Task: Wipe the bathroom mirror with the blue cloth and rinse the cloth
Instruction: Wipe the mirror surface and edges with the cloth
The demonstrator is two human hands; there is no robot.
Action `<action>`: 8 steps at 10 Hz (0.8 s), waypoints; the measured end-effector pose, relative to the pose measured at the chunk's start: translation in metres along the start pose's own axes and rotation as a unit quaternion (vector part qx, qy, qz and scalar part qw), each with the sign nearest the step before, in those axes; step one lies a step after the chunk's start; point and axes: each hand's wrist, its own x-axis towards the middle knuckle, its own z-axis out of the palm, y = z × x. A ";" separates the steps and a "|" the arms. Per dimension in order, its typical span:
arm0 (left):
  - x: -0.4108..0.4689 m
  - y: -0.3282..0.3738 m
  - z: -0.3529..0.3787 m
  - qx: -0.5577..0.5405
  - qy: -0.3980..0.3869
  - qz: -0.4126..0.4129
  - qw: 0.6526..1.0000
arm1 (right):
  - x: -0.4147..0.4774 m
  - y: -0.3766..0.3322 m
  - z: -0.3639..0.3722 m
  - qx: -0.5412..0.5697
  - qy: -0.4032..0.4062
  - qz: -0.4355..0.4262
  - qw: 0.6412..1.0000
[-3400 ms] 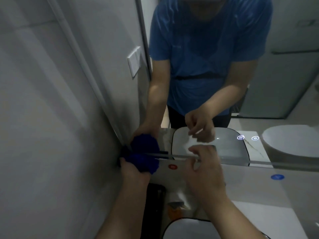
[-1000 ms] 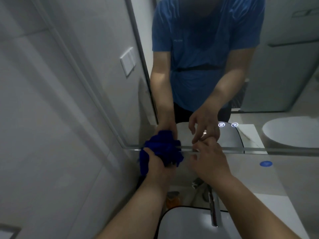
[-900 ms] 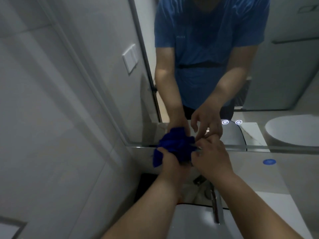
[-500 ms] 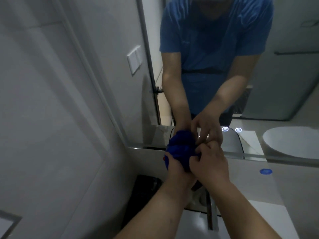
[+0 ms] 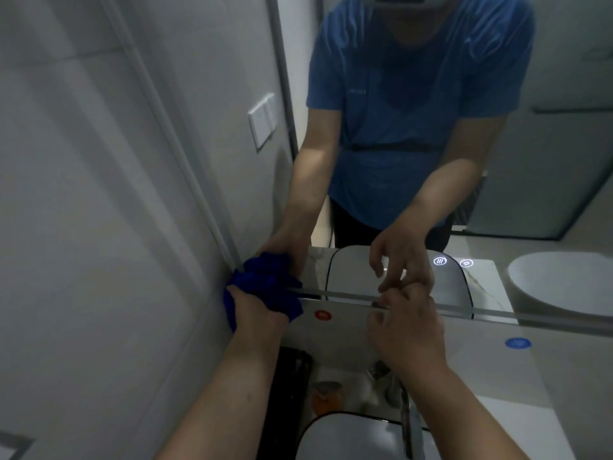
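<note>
The crumpled blue cloth sits bunched at the mirror's bottom-left corner, where the glass meets the left wall. My left hand grips it and presses it against the lower edge. The mirror fills the upper right and reflects a person in a blue shirt and both hands. My right hand is farther right along the same edge. Its fingers are loosely curled, the fingertips touch the mirror's lower rim, and it holds nothing.
A white sink basin with a chrome faucet lies below my hands. A black item and an orange object stand behind the basin. Red and blue stickers sit under the mirror, and lit touch buttons glow on the glass.
My left hand has slid the cloth left along the mirror's lower edge, back to the corner. My right hand has come off the cloth and stays near the middle of the edge.
</note>
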 end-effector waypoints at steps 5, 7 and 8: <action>-0.082 -0.132 0.034 0.076 -0.178 -0.153 0.969 | 0.001 0.004 -0.004 0.069 -0.039 0.020 0.997; -0.026 -0.062 0.013 0.104 -0.058 -0.018 0.993 | 0.000 0.003 -0.003 0.066 -0.011 -0.002 0.998; -0.001 -0.005 -0.001 0.067 -0.027 0.034 0.997 | -0.002 0.008 0.000 0.090 -0.005 -0.020 0.996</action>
